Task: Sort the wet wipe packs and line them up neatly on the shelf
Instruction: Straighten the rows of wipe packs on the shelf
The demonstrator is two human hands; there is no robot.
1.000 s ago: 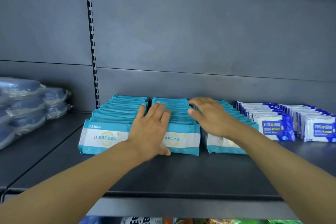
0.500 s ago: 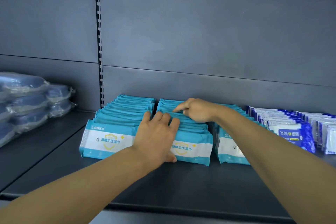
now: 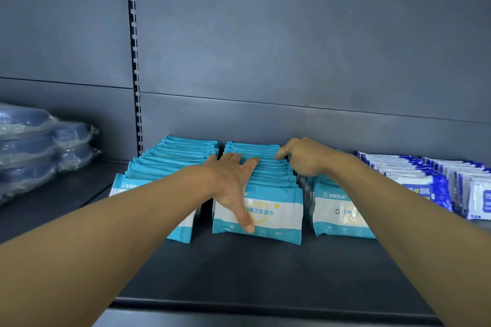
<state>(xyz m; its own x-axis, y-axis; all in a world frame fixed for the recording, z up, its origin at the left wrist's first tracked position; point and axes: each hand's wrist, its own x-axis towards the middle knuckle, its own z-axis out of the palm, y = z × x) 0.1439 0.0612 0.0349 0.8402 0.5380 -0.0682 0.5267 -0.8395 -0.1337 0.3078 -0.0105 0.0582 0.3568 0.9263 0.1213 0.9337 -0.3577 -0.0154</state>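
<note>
Both bare forearms reach forward; the left hand lies flat with fingers spread, the right hand curls downward.

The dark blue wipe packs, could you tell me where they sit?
Head view, far right of the shelf: the dark blue wipe packs stand right of the teal rows.

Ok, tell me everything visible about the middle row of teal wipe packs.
The middle row of teal wipe packs stands upright, front to back, on the dark shelf between two matching teal rows. The packs look like soft plastic film: teal edges, a white band with Chinese lettering and a yellow shield outline on the front pack. The left hand lies over the row, fingers straight on the tops, thumb down the front pack's face. The right hand touches the rear right tops; its grip is unclear.
</note>
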